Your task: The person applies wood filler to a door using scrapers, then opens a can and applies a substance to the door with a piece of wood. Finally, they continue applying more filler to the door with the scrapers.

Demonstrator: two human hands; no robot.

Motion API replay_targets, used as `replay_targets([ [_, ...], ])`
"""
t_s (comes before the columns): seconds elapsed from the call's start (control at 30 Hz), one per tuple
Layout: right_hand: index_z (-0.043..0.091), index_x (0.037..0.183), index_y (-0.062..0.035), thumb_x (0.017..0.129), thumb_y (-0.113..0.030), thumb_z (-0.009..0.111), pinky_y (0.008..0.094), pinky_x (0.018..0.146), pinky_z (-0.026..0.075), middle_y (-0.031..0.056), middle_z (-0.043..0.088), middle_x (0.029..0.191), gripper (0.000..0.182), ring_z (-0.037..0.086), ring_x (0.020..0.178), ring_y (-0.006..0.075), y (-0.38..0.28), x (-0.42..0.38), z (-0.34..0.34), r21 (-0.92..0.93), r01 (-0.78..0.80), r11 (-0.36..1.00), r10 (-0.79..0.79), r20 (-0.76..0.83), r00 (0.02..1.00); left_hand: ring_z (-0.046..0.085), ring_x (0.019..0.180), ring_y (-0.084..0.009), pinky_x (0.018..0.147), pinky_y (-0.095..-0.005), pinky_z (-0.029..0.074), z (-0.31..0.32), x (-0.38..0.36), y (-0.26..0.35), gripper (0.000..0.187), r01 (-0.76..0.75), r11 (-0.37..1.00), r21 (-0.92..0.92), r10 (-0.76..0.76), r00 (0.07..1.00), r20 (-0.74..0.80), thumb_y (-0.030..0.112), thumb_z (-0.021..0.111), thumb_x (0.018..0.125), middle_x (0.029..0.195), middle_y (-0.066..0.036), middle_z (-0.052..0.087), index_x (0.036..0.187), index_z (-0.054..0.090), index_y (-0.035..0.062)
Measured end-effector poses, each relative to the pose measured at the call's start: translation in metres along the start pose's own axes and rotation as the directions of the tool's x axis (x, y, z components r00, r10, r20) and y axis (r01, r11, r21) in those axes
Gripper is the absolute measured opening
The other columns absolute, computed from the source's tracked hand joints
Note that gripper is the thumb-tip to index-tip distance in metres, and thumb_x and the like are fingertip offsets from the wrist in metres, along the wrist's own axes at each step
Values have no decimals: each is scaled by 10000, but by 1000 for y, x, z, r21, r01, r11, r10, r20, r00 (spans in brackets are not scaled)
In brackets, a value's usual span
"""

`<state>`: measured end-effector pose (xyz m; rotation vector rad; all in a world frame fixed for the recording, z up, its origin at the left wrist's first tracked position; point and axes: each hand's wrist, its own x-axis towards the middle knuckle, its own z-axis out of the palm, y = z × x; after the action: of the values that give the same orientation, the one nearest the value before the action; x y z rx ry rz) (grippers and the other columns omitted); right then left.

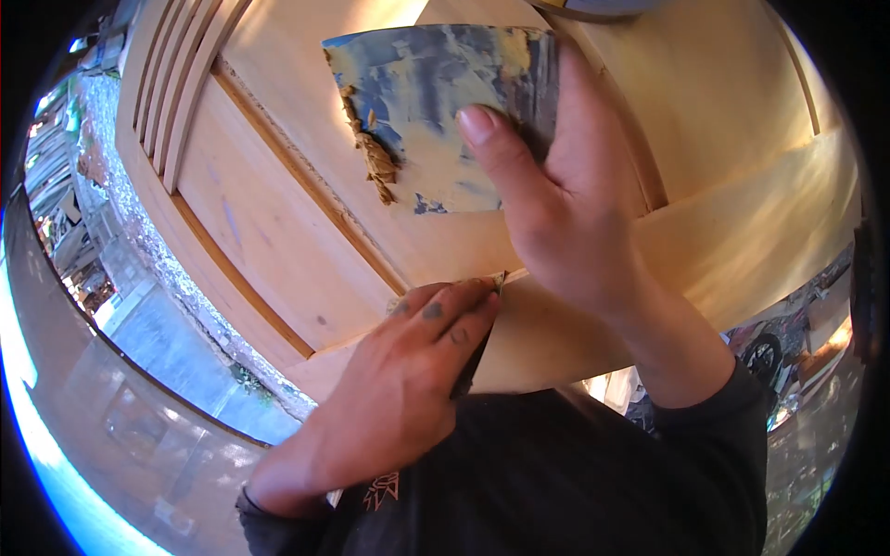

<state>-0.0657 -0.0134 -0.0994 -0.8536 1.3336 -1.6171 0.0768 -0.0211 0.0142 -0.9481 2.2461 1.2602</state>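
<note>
My right hand [575, 204] grips a flat putty board [417, 111], its thumb on the near face and its fingers mostly hidden behind. Tan and bluish-grey smears cover the board, and thick brown putty [375, 162] clings along its left edge. Lower down, my left hand [408, 371] is closed around a thin dark scraper [476, 360]. Only the scraper's edge and a putty-smeared corner show past the fingers. That hand rests against the front edge of a pale wooden panel [464, 246], just below the board.
The panelled wooden piece fills the middle, with raised strips [297, 167] across it and curved slats [190, 83] at upper left. A round container's rim [593, 13] shows at the top. Concrete ground [176, 343] lies to the left; a wheel [763, 357] is at right.
</note>
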Motion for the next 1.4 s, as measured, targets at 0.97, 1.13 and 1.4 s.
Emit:
replay_targets([
  [0.97, 377, 1234, 32, 928, -40, 513, 282, 867, 429, 91, 546, 1050, 342, 530, 951, 132, 7, 13, 4, 338, 60, 939, -95, 87, 992, 584, 1108, -378, 984, -389, 446, -39, 44, -27, 580, -78, 962, -261, 163, 932, 324, -84, 457, 573, 1149, -270, 609, 1134, 604, -108],
  [1.13, 361, 1277, 32, 922, -31, 509, 282, 875, 425, 89, 548, 1062, 390, 528, 957, 133, 1, 13, 8, 390, 111, 914, -121, 0, 993, 597, 1107, -360, 978, -386, 452, -45, 43, -34, 586, -42, 921, -386, 190, 915, 355, -81, 465, 575, 1171, -253, 613, 1142, 614, -92],
  [1.4, 350, 1315, 27, 920, -28, 500, 255, 843, 426, 68, 558, 1061, 426, 519, 915, 96, 3, 20, -21, 369, 9, 929, -73, 160, 984, 615, 1052, -324, 893, -399, 501, -62, 2, -4, 459, -183, 954, 236, 155, 979, 134, -81, 570, 671, 1123, -169, 643, 1123, 630, -25],
])
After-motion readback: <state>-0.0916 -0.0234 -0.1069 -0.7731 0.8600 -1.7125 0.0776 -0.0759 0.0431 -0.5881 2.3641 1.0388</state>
